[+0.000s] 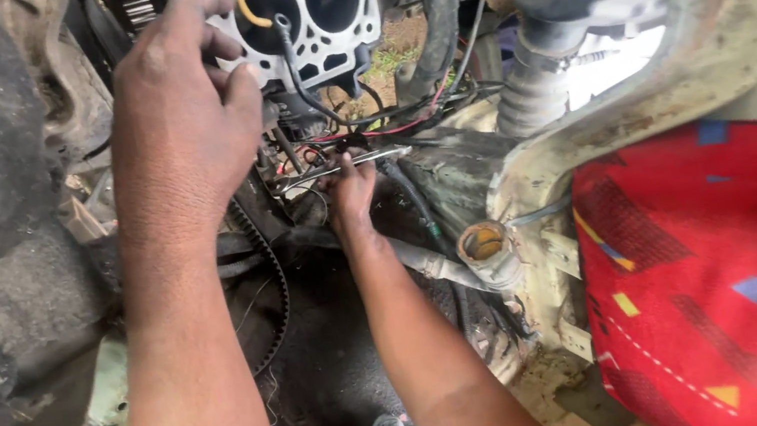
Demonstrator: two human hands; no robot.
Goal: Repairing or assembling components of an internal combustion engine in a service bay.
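The person leans into an opened engine bay, both bare arms reaching away from the camera. The left hand [179,103] rests high at the far left, its back to the camera, with the fingers curled together against the left edge of the engine block face [306,12], a pale metal plate with 2 large round bores. Whether those fingers grip anything behind it cannot be told.

The right hand [350,192] sits lower, near the middle, and its fingers are closed around a slim metal wrench [360,160] that lies almost level, its shaft pointing right. The wrench's working end is hidden among a tangle of black and red wires [384,121] just below the block. A yellow wire [250,5] loops across the left bore.

A toothed black belt [273,280] hangs slack beside the left forearm. To the right, a ribbed hose [532,92] drops toward a rusty pipe end [485,247], and a red patterned seat cover [732,268] fills the near right.

By the look of it, the step in hand is turning a fastener under the block while the left hand steadies the body. The next move would call for a short swing of the wrench in cramped space, keeping it seated on the fastener and free of the wires.
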